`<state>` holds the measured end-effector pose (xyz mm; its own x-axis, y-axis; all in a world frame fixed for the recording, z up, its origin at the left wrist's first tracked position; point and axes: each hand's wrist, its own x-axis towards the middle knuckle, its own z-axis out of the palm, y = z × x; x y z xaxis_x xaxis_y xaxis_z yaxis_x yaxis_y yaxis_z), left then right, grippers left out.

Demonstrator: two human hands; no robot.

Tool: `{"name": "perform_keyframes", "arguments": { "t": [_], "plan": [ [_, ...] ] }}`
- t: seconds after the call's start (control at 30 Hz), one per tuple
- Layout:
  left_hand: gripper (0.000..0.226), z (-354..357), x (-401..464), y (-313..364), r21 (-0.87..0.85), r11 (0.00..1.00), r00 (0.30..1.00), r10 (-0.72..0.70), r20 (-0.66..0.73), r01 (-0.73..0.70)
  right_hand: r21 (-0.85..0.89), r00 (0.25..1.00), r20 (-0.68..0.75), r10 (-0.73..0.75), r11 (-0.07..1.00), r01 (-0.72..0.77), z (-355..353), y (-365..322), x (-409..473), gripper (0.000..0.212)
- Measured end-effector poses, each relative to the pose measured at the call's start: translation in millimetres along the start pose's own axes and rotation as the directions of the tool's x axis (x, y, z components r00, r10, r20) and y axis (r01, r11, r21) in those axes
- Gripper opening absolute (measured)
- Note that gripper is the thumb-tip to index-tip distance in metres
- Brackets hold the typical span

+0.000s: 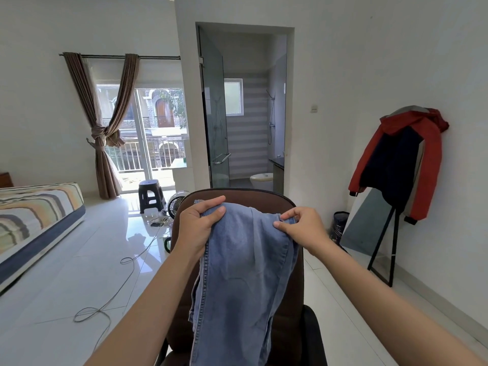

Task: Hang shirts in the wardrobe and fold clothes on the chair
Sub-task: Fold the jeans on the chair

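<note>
A pair of light blue jeans [243,273] hangs down in front of the brown office chair [287,204], covering most of its backrest. My left hand [198,223] grips the upper left edge of the jeans, thumb on top of the cloth. My right hand [303,228] pinches the upper right edge between thumb and fingers. The lower part of the jeans runs out of the bottom of the view. The chair's seat is hidden behind the denim.
A striped mattress [37,215] lies at the left. A cable [116,294] trails over the white floor tiles. A dark stool [151,195] and fan [176,204] stand near the balcony door. A red and navy jacket [401,162] hangs on a leaning mirror stand [369,228] at the right wall.
</note>
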<state>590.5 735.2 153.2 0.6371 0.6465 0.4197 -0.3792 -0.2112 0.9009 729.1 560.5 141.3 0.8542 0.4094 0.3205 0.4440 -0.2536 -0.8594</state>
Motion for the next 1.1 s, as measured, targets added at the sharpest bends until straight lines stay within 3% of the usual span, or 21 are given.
{"name": "perform_keyframes", "arguments": {
  "t": [0.07,0.27,0.33,0.37,0.43,0.47,0.53,0.67,0.83,0.87,0.97,1.1],
  "plan": [
    [0.023,-1,0,-1,-0.001,1.000,1.000,-0.004,-0.007,0.004,0.055,0.999,0.026,0.045,0.997,-0.046,0,-1,2,0.013],
    [0.023,-4,-3,-9,-0.006,1.000,0.999,-0.027,-0.029,0.027,-0.021,0.998,0.047,0.050,0.999,-0.049,4,1,2,0.017],
    [0.023,-6,-3,-11,-0.006,0.999,0.998,-0.043,-0.035,0.043,0.074,0.991,0.053,0.127,0.989,-0.131,2,1,2,0.022],
    [0.024,-9,-2,-13,-0.011,0.998,0.998,-0.054,-0.042,0.054,0.203,0.972,0.095,0.216,0.951,-0.232,-1,1,3,0.021],
    [0.025,-14,0,-15,-0.018,0.997,0.996,-0.073,-0.057,0.072,0.477,0.890,0.296,0.348,0.753,-0.453,-9,-4,3,0.019],
    [0.025,-16,1,-16,-0.017,0.997,0.995,-0.078,-0.063,0.077,0.533,0.850,0.391,0.354,0.665,-0.523,-13,-5,3,0.022],
    [0.025,-19,3,-16,-0.021,0.996,0.993,-0.089,-0.075,0.088,0.567,0.816,0.478,0.325,0.596,-0.569,-19,-3,4,0.027],
    [0.028,-24,5,-15,-0.054,0.992,0.988,-0.122,-0.099,0.117,0.614,0.842,0.494,0.216,0.598,-0.514,-20,4,4,0.032],
    [0.029,-22,1,-19,-0.139,0.975,0.976,-0.189,-0.108,0.173,0.544,0.984,0.164,0.070,0.825,-0.149,-2,14,-3,0.012],
    [0.029,-20,0,-19,-0.151,0.972,0.975,-0.197,-0.105,0.180,0.541,0.992,0.125,0.020,0.837,-0.085,0,16,-6,0.006],
    [0.028,-16,-2,-16,-0.149,0.972,0.976,-0.195,-0.093,0.180,0.512,0.990,0.100,-0.099,0.858,0.034,-2,20,-13,0.019],
    [0.029,-15,-1,-9,-0.135,0.977,0.982,-0.174,-0.074,0.163,0.468,0.995,0.038,-0.090,0.881,0.061,-9,16,-14,0.023]
  ]
}}
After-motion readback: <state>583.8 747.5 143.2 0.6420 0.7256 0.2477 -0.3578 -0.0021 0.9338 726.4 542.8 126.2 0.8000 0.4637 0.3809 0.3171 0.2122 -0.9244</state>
